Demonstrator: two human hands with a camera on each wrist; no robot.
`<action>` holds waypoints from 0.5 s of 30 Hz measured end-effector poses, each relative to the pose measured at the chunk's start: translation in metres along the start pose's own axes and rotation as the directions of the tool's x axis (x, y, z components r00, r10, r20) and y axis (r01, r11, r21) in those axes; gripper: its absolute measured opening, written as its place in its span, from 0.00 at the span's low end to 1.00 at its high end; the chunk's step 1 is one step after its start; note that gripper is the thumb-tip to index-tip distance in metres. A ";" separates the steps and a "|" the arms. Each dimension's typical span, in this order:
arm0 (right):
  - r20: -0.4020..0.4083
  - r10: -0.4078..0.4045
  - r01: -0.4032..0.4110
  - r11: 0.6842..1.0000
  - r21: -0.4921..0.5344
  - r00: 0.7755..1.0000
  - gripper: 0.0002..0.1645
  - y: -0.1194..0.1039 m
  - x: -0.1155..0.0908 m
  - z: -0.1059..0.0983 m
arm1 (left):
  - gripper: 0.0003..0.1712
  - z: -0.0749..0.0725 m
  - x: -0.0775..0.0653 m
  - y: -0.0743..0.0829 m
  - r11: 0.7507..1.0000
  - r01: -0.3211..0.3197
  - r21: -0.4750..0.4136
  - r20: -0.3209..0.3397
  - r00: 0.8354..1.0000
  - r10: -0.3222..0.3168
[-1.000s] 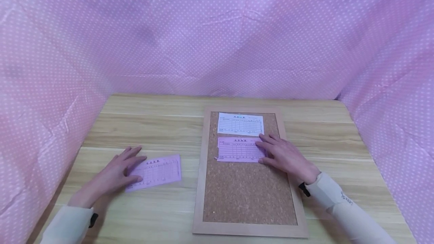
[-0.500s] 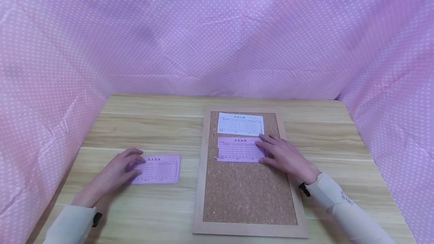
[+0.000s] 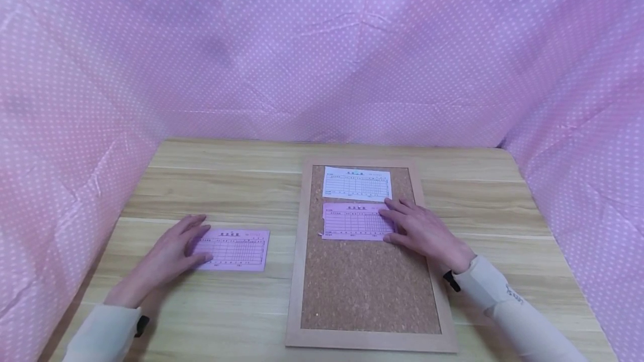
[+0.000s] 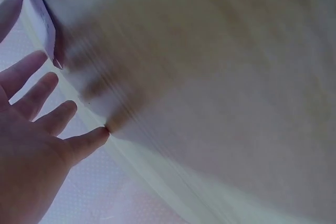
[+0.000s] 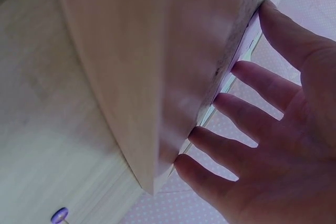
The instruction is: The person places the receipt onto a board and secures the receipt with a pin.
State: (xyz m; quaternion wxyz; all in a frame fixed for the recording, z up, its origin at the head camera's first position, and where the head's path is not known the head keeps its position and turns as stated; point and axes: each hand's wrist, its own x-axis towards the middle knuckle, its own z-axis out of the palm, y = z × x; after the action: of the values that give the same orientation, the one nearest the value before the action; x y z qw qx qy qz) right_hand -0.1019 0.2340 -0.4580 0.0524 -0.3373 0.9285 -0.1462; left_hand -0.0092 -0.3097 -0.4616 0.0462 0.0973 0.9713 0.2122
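A loose pink receipt slip [image 3: 233,250] with a printed table lies on the wooden table to the left of the corkboard. My left hand [image 3: 163,258] is at its left end, thumb and fingers spread and the fingertips over the paper. On the corkboard [image 3: 369,289], a second pink slip [image 3: 352,222] lies below a white slip [image 3: 356,183]. Spread fingers of my right hand [image 3: 427,233] rest at the right end of that pink slip, one fingertip reaching the white slip's lower corner. The right wrist view has these fingers [image 5: 241,114] along the board's surface, beside its wooden frame.
A purple-headed pushpin [image 5: 59,215] shows on the table near the board in the right wrist view. Pink dotted cloth [image 3: 332,60] hangs behind and at both sides of the table [image 3: 226,317].
The loose pink slip has turned from tilted to nearly straight, its left end swinging up, as my left hand shifted slightly with it. My right hand and the corkboard have stayed in place.
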 end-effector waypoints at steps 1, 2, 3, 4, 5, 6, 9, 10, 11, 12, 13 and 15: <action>0.000 0.000 0.000 1.000 0.002 1.000 0.37 0.000 0.000 0.000 | 0.37 0.000 0.000 0.000 1.000 0.003 0.001 0.004 1.000 -0.003; 0.001 0.001 -0.001 1.000 0.004 1.000 0.37 0.000 0.000 0.000 | 0.35 0.000 0.000 0.000 1.000 0.003 0.000 0.007 1.000 -0.003; 0.002 0.002 -0.002 1.000 0.005 1.000 0.37 0.000 0.000 0.000 | 0.33 -0.001 0.000 0.000 1.000 -0.002 -0.003 0.007 1.000 0.002; 0.004 0.004 -0.004 1.000 0.006 1.000 0.37 0.000 0.000 0.000 | 0.31 -0.001 0.001 -0.001 1.000 -0.010 -0.011 0.003 1.000 0.010; 0.006 0.007 -0.007 1.000 0.008 1.000 0.37 0.000 0.000 0.000 | 0.28 0.000 0.001 -0.001 1.000 -0.023 -0.018 -0.004 1.000 0.023; 0.008 0.010 -0.010 1.000 0.009 1.000 0.37 0.000 0.000 0.000 | 0.25 0.000 0.001 -0.001 0.999 -0.036 -0.022 -0.014 0.999 0.035; 0.012 0.015 -0.015 1.000 0.008 1.000 0.37 0.000 0.000 0.000 | 0.19 0.001 0.003 0.001 0.997 -0.059 -0.043 -0.034 0.998 0.057; 0.013 0.015 -0.015 1.000 0.007 1.000 0.37 0.000 0.000 0.000 | 0.18 0.001 0.003 0.001 0.997 -0.057 -0.060 -0.037 0.998 0.055; 0.012 0.015 -0.015 1.000 0.006 1.000 0.37 -0.001 0.000 0.000 | 0.17 0.001 0.004 0.002 0.996 -0.054 -0.074 -0.041 0.998 0.051; 0.012 0.014 -0.015 1.000 0.005 1.000 0.37 -0.001 0.000 0.000 | 0.18 0.001 0.004 0.003 0.995 -0.049 -0.090 -0.050 0.998 0.045; 0.012 0.014 -0.014 1.000 0.005 1.000 0.37 -0.001 0.000 0.000 | 0.18 0.001 0.005 0.004 0.993 -0.045 -0.104 -0.059 0.997 0.039; 0.013 0.014 -0.014 1.000 0.004 1.000 0.37 -0.001 0.000 -0.001 | 0.18 -0.001 0.005 0.007 0.991 -0.049 -0.121 -0.091 0.995 0.038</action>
State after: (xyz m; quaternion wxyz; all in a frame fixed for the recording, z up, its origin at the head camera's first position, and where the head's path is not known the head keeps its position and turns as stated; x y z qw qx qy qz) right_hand -0.1019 0.2334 -0.4571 0.0601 -0.3316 0.9302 -0.1457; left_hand -0.0131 -0.3031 -0.4584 0.0041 0.1059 0.9550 0.2768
